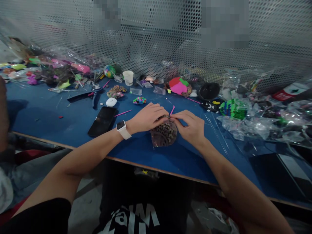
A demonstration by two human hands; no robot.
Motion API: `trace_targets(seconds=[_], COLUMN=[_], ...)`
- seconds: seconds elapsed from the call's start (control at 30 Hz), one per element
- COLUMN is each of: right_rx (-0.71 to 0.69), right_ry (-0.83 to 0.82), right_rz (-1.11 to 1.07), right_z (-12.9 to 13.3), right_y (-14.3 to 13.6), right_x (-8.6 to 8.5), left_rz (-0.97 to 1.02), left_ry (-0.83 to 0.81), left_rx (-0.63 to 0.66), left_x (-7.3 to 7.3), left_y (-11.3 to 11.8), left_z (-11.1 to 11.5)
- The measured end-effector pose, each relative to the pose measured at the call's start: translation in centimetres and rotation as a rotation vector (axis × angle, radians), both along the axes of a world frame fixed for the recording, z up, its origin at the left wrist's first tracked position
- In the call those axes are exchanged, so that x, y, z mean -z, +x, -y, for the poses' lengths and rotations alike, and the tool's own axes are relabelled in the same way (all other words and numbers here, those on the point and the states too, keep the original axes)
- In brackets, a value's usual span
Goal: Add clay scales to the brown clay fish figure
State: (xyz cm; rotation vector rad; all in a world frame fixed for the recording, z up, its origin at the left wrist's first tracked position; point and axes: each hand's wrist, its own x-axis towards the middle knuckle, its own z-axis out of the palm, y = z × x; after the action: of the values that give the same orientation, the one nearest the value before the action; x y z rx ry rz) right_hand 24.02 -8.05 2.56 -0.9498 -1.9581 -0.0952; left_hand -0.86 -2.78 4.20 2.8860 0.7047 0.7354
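Note:
A brown, bumpy clay piece (164,133) hangs between my hands just above the blue table. My left hand (149,117) is closed on its upper left edge, the palm turned down and a pale watch on the wrist. At the top right edge, the thumb and forefinger of my right hand (188,125) are pinched together on the same piece. A pink stick (172,110) pokes up between the fingertips of both hands. Which fingers hold the stick is hidden.
A black phone (102,121), white case (111,102) and pliers (96,96) lie left on the blue table (136,149). Behind stand a paper cup (128,78) and a multicoloured clay lump (139,100). Plastic bags (258,126) crowd the right. Another person's arm (3,113) shows far left.

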Motion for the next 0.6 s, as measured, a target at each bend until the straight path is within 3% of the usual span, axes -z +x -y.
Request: trace_targets(seconds=[0.13, 0.23, 0.33, 0.43, 0.6], right_rx=[0.259, 0.340, 0.268, 0.158, 0.061], right_ry=[-0.051, -0.070, -0.200, -0.346, -0.423], right_rz=[-0.317, -0.567, -0.615, -0.576, -0.471], right_z=[-2.3, -4.5, -5.3, -4.5, -2.7], right_y=[3.6, 6.2, 6.4, 4.5, 1.8], right_x=[-0.1, 0.6, 1.5, 2.0, 2.0], left_rz=[0.002, -0.033, -0.127, -0.263, -0.374], left_ry=[0.030, -0.008, -0.047, -0.053, -0.018], left_rx=[-0.130, -0.228, -0.243, -0.226, -0.220], left_x=[-0.1, 0.1, 0.4, 0.7, 1.0], left_y=[-1.3, -2.3, -2.6, -2.6, -2.5], left_z=[-1.6, -2.8, -3.5, -3.7, -3.5])
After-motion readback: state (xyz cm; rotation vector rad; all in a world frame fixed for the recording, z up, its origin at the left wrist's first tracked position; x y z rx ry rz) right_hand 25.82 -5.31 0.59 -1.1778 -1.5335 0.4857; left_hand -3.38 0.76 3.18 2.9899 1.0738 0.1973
